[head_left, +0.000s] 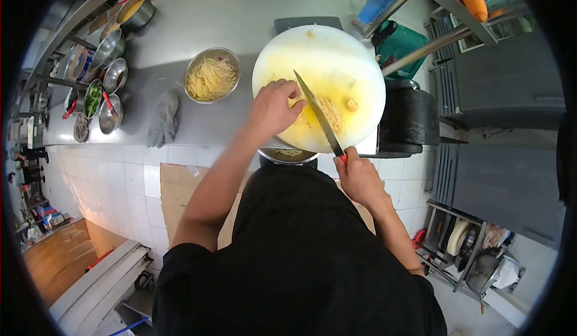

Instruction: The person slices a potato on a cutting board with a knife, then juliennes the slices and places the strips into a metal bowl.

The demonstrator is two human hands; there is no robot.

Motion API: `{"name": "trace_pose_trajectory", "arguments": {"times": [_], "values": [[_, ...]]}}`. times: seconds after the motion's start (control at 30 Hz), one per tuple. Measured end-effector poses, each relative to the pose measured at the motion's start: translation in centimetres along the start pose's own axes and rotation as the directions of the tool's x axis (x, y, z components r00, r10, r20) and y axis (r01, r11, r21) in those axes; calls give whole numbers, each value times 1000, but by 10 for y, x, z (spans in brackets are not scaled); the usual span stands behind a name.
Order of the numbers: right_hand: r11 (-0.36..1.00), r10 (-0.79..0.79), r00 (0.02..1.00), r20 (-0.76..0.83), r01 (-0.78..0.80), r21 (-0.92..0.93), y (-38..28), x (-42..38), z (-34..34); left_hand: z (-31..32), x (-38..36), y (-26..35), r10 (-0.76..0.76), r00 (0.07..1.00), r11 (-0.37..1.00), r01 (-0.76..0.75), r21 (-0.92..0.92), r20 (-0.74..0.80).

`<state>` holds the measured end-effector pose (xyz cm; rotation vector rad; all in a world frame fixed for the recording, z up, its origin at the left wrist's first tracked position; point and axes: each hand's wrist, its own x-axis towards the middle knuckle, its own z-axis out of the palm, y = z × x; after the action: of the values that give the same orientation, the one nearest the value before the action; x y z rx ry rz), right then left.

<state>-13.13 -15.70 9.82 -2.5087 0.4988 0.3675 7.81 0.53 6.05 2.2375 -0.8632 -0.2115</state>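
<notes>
Head view: one round white cutting board [336, 53] lies on the steel counter [198, 17], stained yellow. On it the left hand [273, 109], fingers curled together, presses the pale food being cut [300, 109], just left of the blade. One knife [318, 116] runs its long axis diagonally, tip away, handle toward the body, gripped by the right hand [359, 177] with fingers wrapped shut. One shredded pile [332, 113] sits just right of the blade. One bowl of shreds [211, 76] stands left of the board.
</notes>
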Motion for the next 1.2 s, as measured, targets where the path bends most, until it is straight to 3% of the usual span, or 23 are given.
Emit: {"name": "trace_pose_trajectory", "arguments": {"times": [0.03, 0.17, 0.27, 0.33, 0.43, 0.6, 0.8, 1.0, 1.1, 1.2], "values": [[1000, 1, 1000, -2, -1, 2, -1, -2, -1, 0, 0, 1, -7, 999, 992, 1, -127, -43], [997, -44, 999, -7, 44, -63, -10, -7, -6, 20, -20, -35, 5, 982, 984, -38, -175, -187], [990, -83, 996, -16, 80, -118, 2, 2, 11, 29, -41, -40, 46, 986, 994, -62, -93, -163], [982, -111, 994, -19, 106, -158, 3, 6, 14, 37, -47, -38, 188, 944, 981, -195, -2, -270], [963, -145, 989, -33, 134, -233, -6, 3, 2, 44, -47, -36, 215, 929, 976, -211, 45, -302], [931, -158, 984, 77, 175, -321, -27, -11, -33, 45, -46, -34, 216, 934, 975, -191, 113, -285], [945, -192, 981, 40, 196, -262, -2, 19, 4, 47, -46, -34, 208, 940, 976, -181, 121, -269], [937, -146, 979, 140, 183, -296, -19, -3, -35, 49, -45, -34, 209, 938, 976, -183, 117, -277], [945, -174, 982, 68, 186, -269, -3, 19, 2, 49, -46, -34, 205, 936, 977, -178, 117, -287], [933, -164, 980, 108, 190, -305, -15, 9, -25, 49, -47, -35, 204, 937, 977, -176, 121, -284]]}}
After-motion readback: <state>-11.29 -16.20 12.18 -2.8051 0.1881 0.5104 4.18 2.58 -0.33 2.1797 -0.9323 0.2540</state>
